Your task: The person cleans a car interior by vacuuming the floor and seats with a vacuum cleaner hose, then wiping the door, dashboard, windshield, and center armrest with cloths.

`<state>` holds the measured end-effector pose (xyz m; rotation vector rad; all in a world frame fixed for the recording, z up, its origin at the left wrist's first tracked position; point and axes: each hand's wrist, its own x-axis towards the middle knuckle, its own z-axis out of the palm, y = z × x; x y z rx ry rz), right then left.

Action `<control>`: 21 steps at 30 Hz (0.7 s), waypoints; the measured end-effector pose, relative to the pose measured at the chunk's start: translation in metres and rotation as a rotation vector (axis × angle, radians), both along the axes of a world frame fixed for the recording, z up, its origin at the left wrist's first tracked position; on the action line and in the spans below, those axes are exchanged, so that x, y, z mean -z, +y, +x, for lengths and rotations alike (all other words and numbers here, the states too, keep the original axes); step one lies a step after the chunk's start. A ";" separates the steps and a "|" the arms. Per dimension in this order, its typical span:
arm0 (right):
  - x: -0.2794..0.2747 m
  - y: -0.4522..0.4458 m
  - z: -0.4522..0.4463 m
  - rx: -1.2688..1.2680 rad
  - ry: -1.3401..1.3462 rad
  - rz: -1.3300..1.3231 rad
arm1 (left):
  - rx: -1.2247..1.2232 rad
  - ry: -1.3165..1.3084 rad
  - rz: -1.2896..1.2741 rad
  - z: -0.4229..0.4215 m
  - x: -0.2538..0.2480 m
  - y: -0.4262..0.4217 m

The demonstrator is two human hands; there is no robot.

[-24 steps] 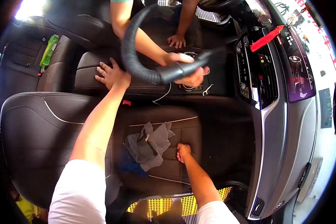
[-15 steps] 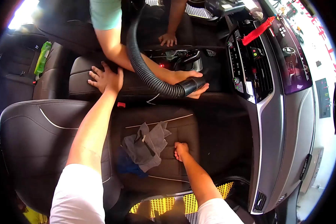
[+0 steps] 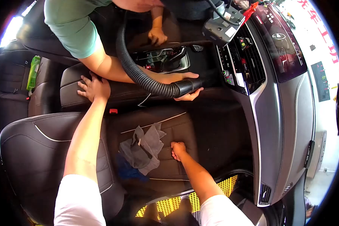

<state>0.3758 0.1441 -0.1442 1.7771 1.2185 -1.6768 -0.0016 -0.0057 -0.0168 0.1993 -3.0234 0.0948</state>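
Observation:
My left hand (image 3: 94, 89) rests open, fingers spread, on the dark brown centre armrest (image 3: 69, 90). On the front seat cushion (image 3: 182, 126), my right hand (image 3: 178, 151) leans as a closed fist, with nothing visible in it. Left of that fist lies a crumpled grey cloth (image 3: 148, 141), partly covering a blue cloth (image 3: 131, 170). Across the console, a co-worker's hand (image 3: 190, 96) grips the end of a black ribbed vacuum hose (image 3: 148, 81), its nozzle low in front of the gear selector (image 3: 175, 56).
The co-worker's other hand (image 3: 157, 36) leans on the far seat, and a dark device (image 3: 224, 28) hangs near their head. The dashboard (image 3: 280, 124) runs along the right. A green packet (image 3: 33, 72) sits on the rear seat. Yellow grating (image 3: 228, 185) shows below the door sill.
The view has shifted, so the cabin sits slightly differently in frame. The co-worker leans further in, and their far hand is now more curled. My hands keep their places on the armrest and seat.

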 end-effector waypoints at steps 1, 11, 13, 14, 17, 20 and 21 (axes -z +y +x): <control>0.001 0.000 0.001 0.002 0.002 -0.003 | -0.002 0.000 0.001 0.001 0.000 0.001; 0.011 0.001 0.005 -0.038 0.004 -0.019 | 0.014 0.033 0.009 -0.004 0.009 -0.003; 0.006 0.002 0.002 -0.025 0.007 -0.008 | 0.023 -0.004 0.013 0.001 -0.001 0.000; 0.003 0.002 0.002 -0.018 0.008 -0.002 | 0.029 -0.023 0.016 0.003 -0.005 0.002; 0.000 0.001 0.001 -0.004 0.018 -0.014 | 0.011 -0.042 0.044 0.003 -0.008 0.003; -0.008 0.001 0.000 0.016 0.039 -0.027 | 0.021 -0.025 0.033 0.004 -0.006 0.002; -0.007 0.001 0.000 0.013 0.035 -0.025 | 0.021 -0.025 0.036 0.003 -0.006 0.002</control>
